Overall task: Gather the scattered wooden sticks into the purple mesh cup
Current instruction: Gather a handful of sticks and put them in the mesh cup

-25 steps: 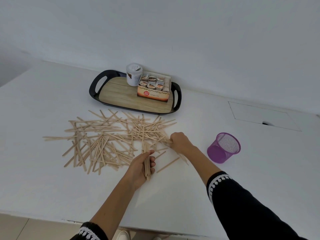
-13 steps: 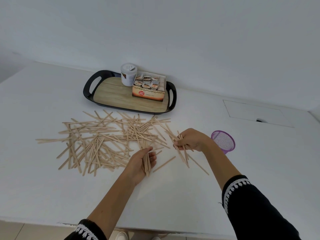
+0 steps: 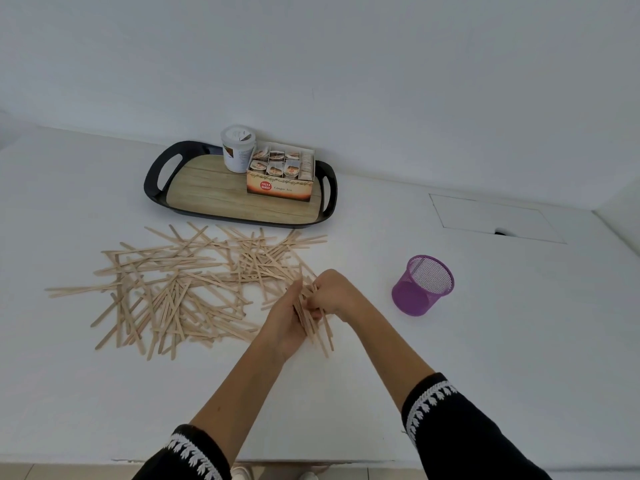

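Several pale wooden sticks (image 3: 180, 289) lie scattered in a loose heap across the white table (image 3: 519, 341). My left hand (image 3: 285, 323) holds a bundle of sticks (image 3: 317, 327) whose ends point down toward me. My right hand (image 3: 334, 292) meets it from the right and grips the same bundle near its top. The purple mesh cup (image 3: 423, 285) stands upright to the right of both hands, apart from them, and I see no sticks in it.
A black tray (image 3: 156, 168) with a wood-look base sits at the back, carrying a white tub (image 3: 238, 147) and a box of tea bags (image 3: 281, 176). A flat hatch (image 3: 495, 216) is set into the table at the back right.
My right hand has brought its sticks leftward to my left hand. The two hands now hold one bundle together, a little right of where the left hand was.
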